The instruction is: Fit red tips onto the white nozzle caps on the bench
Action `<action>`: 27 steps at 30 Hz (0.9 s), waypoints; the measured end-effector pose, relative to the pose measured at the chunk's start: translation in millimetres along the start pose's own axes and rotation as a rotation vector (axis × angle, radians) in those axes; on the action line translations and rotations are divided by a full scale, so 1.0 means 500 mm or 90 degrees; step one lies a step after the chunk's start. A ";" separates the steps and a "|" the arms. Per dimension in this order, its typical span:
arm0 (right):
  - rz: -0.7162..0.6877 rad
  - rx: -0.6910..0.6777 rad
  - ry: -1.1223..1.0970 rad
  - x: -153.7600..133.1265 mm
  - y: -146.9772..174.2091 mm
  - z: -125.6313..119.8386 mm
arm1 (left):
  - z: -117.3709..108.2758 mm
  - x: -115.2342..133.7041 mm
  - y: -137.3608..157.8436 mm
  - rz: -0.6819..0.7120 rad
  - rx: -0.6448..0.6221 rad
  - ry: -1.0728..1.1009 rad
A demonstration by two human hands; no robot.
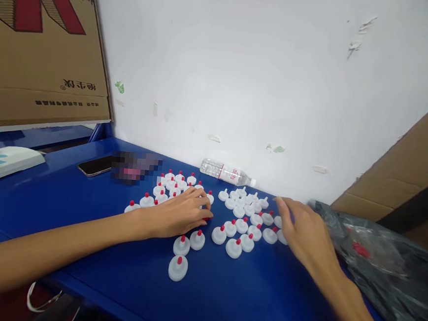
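Note:
Several round white plastic caps with narrow nozzles stand on the blue table, many with small red tips; one red-tipped cap point(178, 268) is nearest me. My left hand point(182, 210) lies over the left cluster. Its fingers are curled down, and a bit of red shows at the fingertips, where they close on a red-tipped cap mostly hidden under them. My right hand point(303, 229) is at the right edge of the other cluster, thumb and fingers apart, partly covering some caps. Behind the red-tipped caps there stand white caps without tips point(238, 211).
A clear plastic bottle point(228, 172) lies along the wall. At the left are a phone point(100, 166) and a white power strip point(10, 161). A dark plastic bag point(383, 273) lies at the right, cardboard point(403, 150) behind it. A large carton point(47, 63) stands at upper left.

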State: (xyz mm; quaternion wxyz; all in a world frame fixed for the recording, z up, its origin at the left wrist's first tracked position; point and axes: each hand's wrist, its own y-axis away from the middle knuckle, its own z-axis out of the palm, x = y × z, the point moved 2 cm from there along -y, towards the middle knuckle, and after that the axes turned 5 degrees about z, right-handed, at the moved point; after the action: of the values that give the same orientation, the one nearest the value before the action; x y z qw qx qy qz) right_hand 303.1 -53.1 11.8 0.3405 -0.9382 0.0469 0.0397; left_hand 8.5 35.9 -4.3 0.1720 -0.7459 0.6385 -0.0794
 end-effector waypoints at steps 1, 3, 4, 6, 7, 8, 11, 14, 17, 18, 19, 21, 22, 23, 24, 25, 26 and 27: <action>-0.024 -0.004 -0.050 -0.008 0.000 0.002 | 0.001 0.000 0.001 0.004 0.005 0.001; -0.071 -0.046 -0.121 -0.026 0.003 0.011 | 0.002 -0.001 0.001 0.011 0.013 0.003; -0.088 -0.074 -0.137 -0.035 0.005 0.017 | 0.002 0.000 0.001 0.012 0.014 0.004; -0.100 -0.119 -0.132 -0.047 0.013 0.031 | 0.001 0.000 0.001 0.012 0.010 0.007; -0.099 -0.137 -0.126 -0.050 0.017 0.038 | 0.000 0.001 0.000 0.011 0.005 0.009; -0.096 -0.156 -0.121 -0.052 0.020 0.044 | 0.000 0.001 0.000 0.010 0.001 0.013; -0.083 -0.182 -0.115 -0.053 0.027 0.054 | 0.001 0.000 0.000 0.008 -0.015 0.021; -0.084 -0.191 -0.111 -0.053 0.028 0.054 | 0.004 -0.002 0.001 0.008 -0.024 0.021; -0.076 -0.207 -0.106 -0.054 0.027 0.053 | 0.003 -0.001 0.000 0.012 -0.025 0.020; -0.072 -0.210 -0.103 -0.054 0.027 0.053 | 0.002 0.000 0.000 0.012 -0.026 0.020; -0.070 -0.211 -0.100 -0.054 0.028 0.054 | 0.001 0.001 -0.001 0.012 -0.026 0.021; -0.069 -0.211 -0.094 -0.053 0.029 0.056 | -0.003 0.003 -0.003 0.009 -0.026 0.025; -0.071 -0.210 -0.091 -0.053 0.029 0.057 | -0.004 0.004 -0.004 0.010 -0.024 0.028; -0.076 -0.208 -0.089 -0.053 0.030 0.057 | -0.006 0.005 -0.004 0.012 -0.021 0.031; -0.083 -0.204 -0.089 -0.053 0.029 0.057 | -0.007 0.007 -0.005 0.014 -0.016 0.033; -0.092 -0.197 -0.091 -0.053 0.029 0.057 | -0.009 0.008 -0.006 0.014 -0.009 0.033; -0.102 -0.187 -0.096 -0.054 0.027 0.055 | -0.011 0.009 -0.006 0.013 -0.001 0.032; -0.111 -0.175 -0.103 -0.054 0.026 0.052 | -0.012 0.010 -0.007 0.010 0.008 0.029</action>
State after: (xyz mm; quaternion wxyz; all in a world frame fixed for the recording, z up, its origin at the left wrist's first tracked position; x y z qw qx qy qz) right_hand 273.5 -44.4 -13.5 0.2137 -0.9702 -0.0678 0.0919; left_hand 10.4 30.7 2.2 0.1627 -0.7377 0.6476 -0.0995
